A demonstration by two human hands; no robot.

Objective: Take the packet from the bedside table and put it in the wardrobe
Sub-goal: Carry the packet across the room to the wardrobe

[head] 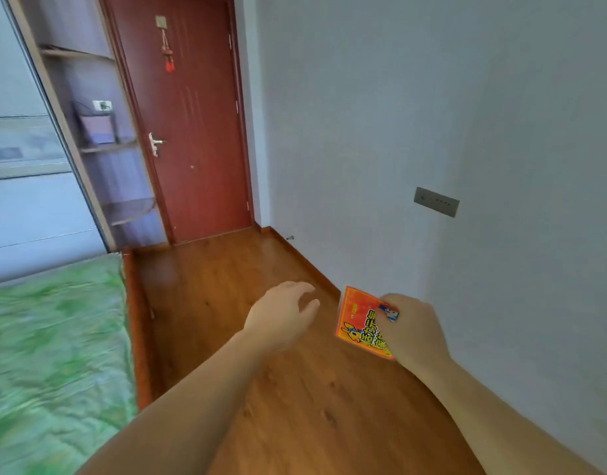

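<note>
- Your right hand (411,329) grips the orange packet (358,320), held above the wood floor (261,389) near the wall.
- Your left hand (281,315) is loose, empty.
- Wardrobe (100,145) far left by the door (192,114).

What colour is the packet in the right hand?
Orange-red packet with yellow lettering, held in the right hand; head view.

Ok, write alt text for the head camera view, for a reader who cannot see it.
The right hand holds an orange packet above a wooden floor, while the empty left hand reaches forward with fingers spread. Ahead stand a closed red door and open wardrobe shelves, with a green-covered bed on the left.
</note>
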